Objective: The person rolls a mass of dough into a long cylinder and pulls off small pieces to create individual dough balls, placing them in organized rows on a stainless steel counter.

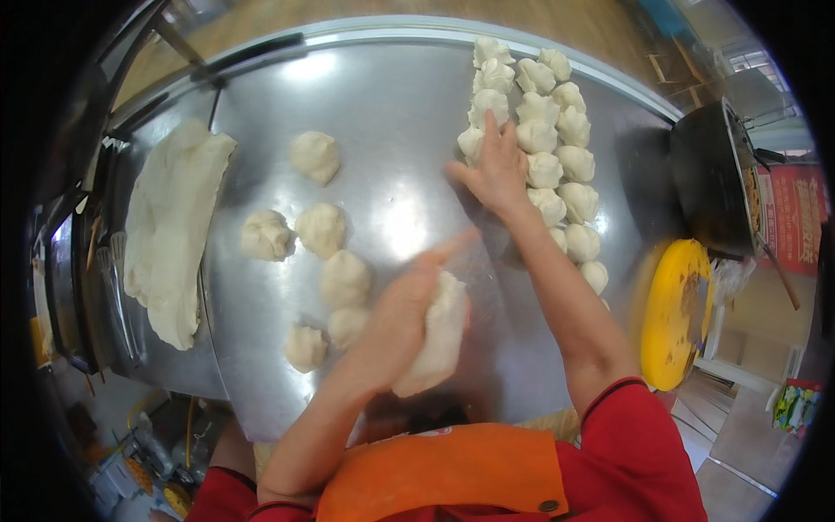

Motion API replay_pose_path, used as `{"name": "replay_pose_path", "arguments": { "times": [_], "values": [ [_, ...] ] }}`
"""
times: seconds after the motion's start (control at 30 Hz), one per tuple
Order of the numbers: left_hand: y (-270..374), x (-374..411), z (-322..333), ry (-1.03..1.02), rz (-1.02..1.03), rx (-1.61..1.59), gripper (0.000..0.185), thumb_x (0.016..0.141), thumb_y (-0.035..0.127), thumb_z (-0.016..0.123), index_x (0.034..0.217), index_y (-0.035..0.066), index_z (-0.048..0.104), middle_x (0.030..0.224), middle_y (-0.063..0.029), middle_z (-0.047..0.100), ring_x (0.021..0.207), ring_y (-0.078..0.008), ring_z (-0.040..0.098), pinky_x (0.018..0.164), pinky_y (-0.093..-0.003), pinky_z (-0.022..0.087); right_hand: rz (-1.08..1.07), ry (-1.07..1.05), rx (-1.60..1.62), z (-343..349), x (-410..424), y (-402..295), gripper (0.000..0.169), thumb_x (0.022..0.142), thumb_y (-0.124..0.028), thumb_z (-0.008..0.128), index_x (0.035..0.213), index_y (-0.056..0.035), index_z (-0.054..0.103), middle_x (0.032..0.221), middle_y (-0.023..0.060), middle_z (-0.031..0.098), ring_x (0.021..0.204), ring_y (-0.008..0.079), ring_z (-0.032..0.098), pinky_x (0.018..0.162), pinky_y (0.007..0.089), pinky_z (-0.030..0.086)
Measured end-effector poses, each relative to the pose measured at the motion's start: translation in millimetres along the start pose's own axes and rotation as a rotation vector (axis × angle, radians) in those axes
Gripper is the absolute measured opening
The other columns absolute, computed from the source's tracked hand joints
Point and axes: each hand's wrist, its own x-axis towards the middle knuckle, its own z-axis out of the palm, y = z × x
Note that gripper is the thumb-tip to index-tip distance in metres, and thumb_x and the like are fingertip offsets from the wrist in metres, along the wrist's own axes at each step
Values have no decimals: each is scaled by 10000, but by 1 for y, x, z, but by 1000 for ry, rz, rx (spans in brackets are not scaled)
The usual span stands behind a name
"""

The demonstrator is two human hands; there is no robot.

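My left hand, blurred by motion, grips a long piece of white dough above the steel table close to my body. Farther out to the right, my right hand rests with fingers apart over the rows of dough lumps. Its fingertips touch a lump in the row nearest the middle, and the hand partly covers another. Several looser dough lumps lie left of the middle. One of them is partly hidden by my left hand.
A large slab of dough lies at the left, beside metal utensils. At the right edge stand a dark pot with a handle sticking out and a stained yellow round board. A raised rim bounds the far side.
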Motion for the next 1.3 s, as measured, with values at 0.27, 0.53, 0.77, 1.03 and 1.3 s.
{"name": "replay_pose_path", "arguments": {
  "times": [0.27, 0.53, 0.77, 1.03, 1.3],
  "values": [
    [-23, -14, -24, 321, 71, 12, 772, 974, 637, 177, 1531, 109, 99, 1040, -90, 601, 957, -150, 551, 874, -262, 435, -299, -512, 750, -99, -131, -126, 812, 773, -233, 733, 1437, -27, 313, 1350, 211, 430, 1227, 327, 461, 1012, 396, 391],
    [-35, -63, 2, 176, 24, -297, 658, 1009, 544, 191, 1398, 58, 405, 1182, -95, 590, 1104, -177, 548, 927, -316, 452, 50, -118, 855, -108, -162, -145, 424, 780, -71, 690, 1193, -57, 598, 1012, 102, 560, 916, 223, 568, 857, 322, 457],
    [-39, -89, -12, 204, -29, -386, 532, 1004, 511, 325, 1186, 57, 534, 1077, -82, 601, 968, -178, 625, 774, -316, 531, -448, -87, 523, -111, -212, -162, 732, 610, -224, 859, 1277, -133, 571, 1368, 195, 398, 1218, 377, 442, 972, 429, 420],
    [-16, -103, 9, 163, -158, -442, 522, 990, 522, 376, 1171, 58, 532, 987, -60, 607, 861, -159, 635, 671, -274, 528, -602, -53, 533, -115, -221, -154, 690, 553, -155, 877, 1184, -160, 597, 1275, 185, 442, 1116, 341, 500, 894, 411, 471],
    [-33, -78, -4, -212, -39, -315, 277, 995, 305, 380, 1076, 79, 518, 917, -56, 591, 616, -134, 576, 401, -220, 387, -496, 192, 698, -109, -193, -143, 580, 593, -49, 817, 1105, -116, 553, 1113, 145, 514, 992, 325, 528, 801, 386, 468]
  ]
}}
